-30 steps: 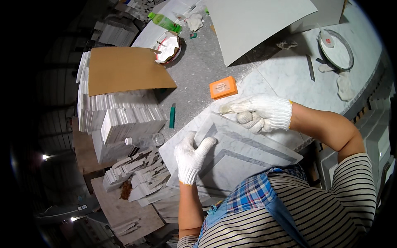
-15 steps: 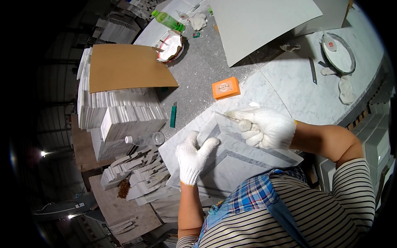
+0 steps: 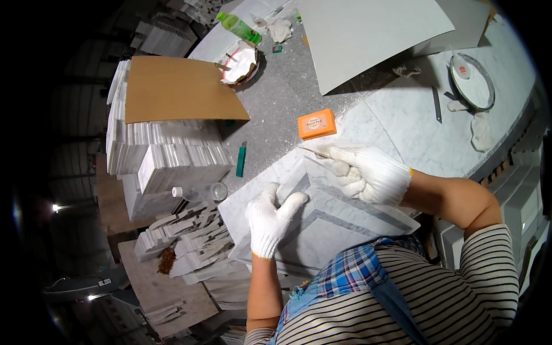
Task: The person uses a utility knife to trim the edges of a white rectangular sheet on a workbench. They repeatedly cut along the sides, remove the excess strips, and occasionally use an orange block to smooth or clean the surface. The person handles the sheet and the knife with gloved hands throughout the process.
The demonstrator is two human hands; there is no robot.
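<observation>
A marble panel (image 3: 313, 241), pale with darker grey bands in an angular pattern, lies in front of me on the table's near side. My left hand (image 3: 269, 223), in a white knitted glove, rests on its left part with thumb and fingers apart. Also gloved, my right hand (image 3: 368, 175) is closed over the panel's far right part. From its fingers a thin, narrow blade (image 3: 312, 151) sticks out to the left, above the panel's far corner. The glove hides the rest of that tool.
Beyond my hands sits an orange box (image 3: 317, 124). A green utility knife (image 3: 241, 160) and a clear bottle (image 3: 201, 192) lie left, beside stacked marble tiles (image 3: 184, 164) under brown cardboard (image 3: 181, 89). A white-filled bowl (image 3: 240, 66), green bottle (image 3: 239, 27) and round dish (image 3: 474, 86) stand farther off.
My right hand has turned a little, and the thin blade now shows beyond its fingers, lifted off the panel. The left hand stays in nearly the same place on the panel.
</observation>
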